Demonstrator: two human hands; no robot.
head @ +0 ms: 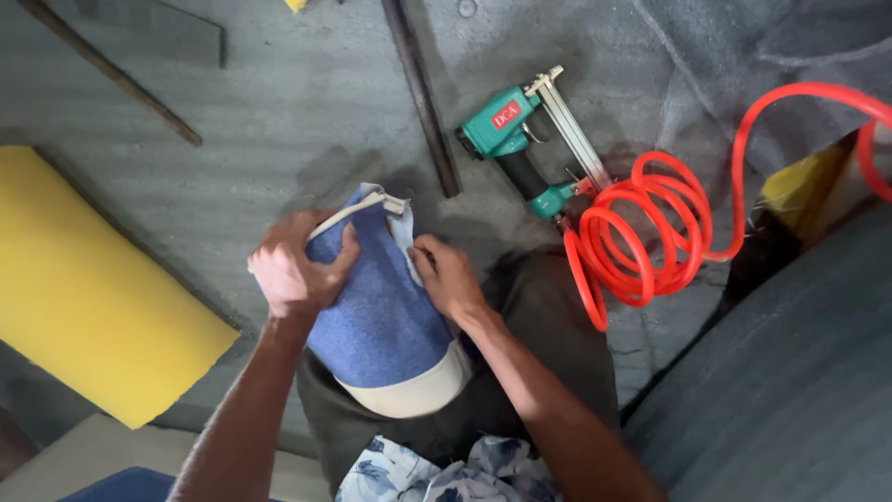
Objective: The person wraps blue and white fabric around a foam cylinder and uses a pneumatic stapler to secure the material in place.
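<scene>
I think I am in a workshop where chairs and sofas get covered. A green air stapler (pixel 525 139) lies on the grey floor (pixel 260 102) with its curly orange hose (pixel 641 237). A big yellow foam block (pixel 88 288) lies nearby.

green staple gun (pixel 517 139) beside coiled orange hose (pixel 641 232); yellow foam slab (pixel 84 288) at left.
</scene>
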